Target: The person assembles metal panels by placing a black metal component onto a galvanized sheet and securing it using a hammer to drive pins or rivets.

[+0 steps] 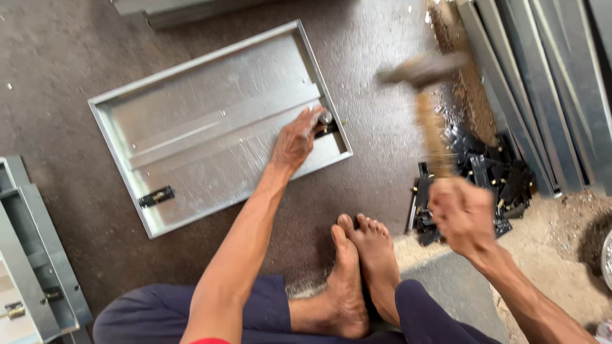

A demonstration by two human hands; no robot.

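Your left hand (294, 141) rests on the galvanised sheet-metal panel (217, 127), fingers pinched together around a short steel punch (325, 117) stood near the panel's 3 o'clock edge, right beside a small black hinge fitting (326, 130). Your right hand (464, 215) is clenched tight on the wooden handle of a hammer (426, 95), raised and blurred at about 2 o'clock from the punch. To strike well, keep the punch upright and seated square on its mark, with your fingertips low on the shank and clear of its top. Let the hammer face land flat, not glancing. Your bare feet (360, 274) lie at 6 o'clock, close under the swing path, so tuck them back. A second black fitting (156, 196) sits at the panel's 8 o'clock corner, and the heap of spare black fittings (491, 178) lies at 3 o'clock, beside the leaning metal strips (542, 83)
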